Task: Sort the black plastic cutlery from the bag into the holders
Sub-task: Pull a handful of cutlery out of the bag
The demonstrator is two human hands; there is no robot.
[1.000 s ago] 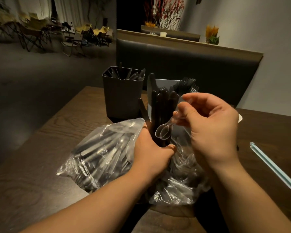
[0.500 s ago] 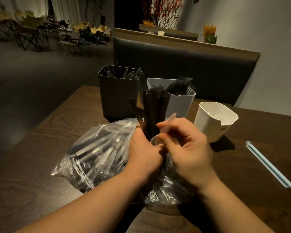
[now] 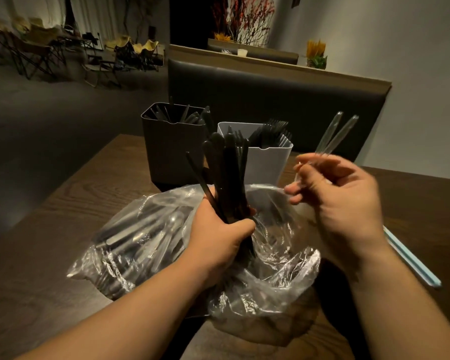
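My left hand [image 3: 218,240] grips an upright bundle of black plastic cutlery [image 3: 225,172] above the clear plastic bag [image 3: 146,235], which lies on the table with more cutlery inside. My right hand [image 3: 340,201] is raised to the right of the bundle and pinches two clear plastic utensils [image 3: 335,135] whose handles point up. Behind the bag stand a dark holder [image 3: 169,149] with black pieces in it and a white holder [image 3: 265,159] with black forks. My right hand hides the third holder.
The dark wooden table [image 3: 50,229] carries a pale blue strip [image 3: 413,258] at the right, partly behind my right wrist. A padded bench back [image 3: 309,100] runs behind the holders. Folding chairs stand far off at the left.
My right hand has lifted away from the bundle to the right, drawing clear utensils up out of it. My left hand keeps its hold on the black cutlery. The white cup is now hidden.
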